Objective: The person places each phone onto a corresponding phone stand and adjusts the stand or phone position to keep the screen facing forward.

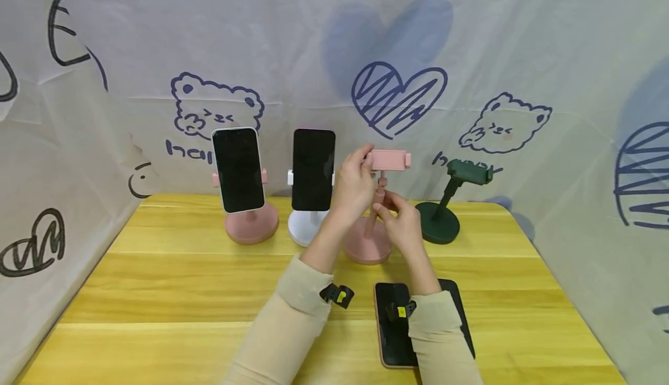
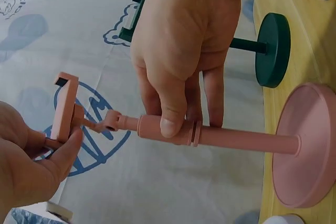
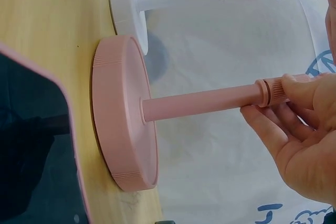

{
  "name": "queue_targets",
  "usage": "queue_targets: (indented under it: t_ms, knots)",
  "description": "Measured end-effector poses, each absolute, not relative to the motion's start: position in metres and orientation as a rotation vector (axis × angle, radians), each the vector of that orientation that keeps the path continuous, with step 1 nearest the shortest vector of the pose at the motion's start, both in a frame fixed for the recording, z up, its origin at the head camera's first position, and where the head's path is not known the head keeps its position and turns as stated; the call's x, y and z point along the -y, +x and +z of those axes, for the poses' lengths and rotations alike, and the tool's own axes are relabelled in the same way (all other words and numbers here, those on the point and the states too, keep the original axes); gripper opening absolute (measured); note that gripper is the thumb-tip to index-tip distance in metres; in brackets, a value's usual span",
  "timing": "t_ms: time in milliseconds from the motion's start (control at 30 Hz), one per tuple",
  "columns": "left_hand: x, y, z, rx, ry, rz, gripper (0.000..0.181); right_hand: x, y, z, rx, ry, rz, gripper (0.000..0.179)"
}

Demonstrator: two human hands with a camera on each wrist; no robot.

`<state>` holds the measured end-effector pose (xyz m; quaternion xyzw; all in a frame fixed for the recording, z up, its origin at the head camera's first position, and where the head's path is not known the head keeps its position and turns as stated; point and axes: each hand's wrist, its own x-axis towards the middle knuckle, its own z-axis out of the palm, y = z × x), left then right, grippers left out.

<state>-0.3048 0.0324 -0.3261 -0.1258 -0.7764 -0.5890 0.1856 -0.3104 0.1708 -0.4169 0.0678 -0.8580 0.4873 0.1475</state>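
Observation:
A pink phone stand with a round base stands upright on the table, its clamp at the top holding no phone. My left hand pinches one end of that clamp between thumb and fingers. Lower down, my right hand grips the pole at its ribbed collar, thumb on one side and fingers on the other. In the left wrist view the right hand's thumb presses on the pole near the collar.
To the left, a pink stand and a white stand each carry a dark-screened phone. A green stand without a phone is at right. A phone and a larger dark device lie under the right forearm.

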Motion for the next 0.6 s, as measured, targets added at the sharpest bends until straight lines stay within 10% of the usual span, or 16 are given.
queue_targets:
  t_ms: [600]
  knots:
    - [-0.019,-0.299,-0.331,2.172,-0.425,-1.832,0.035,-0.169,-0.309,-0.417,2.469,0.189,1.372,0.033]
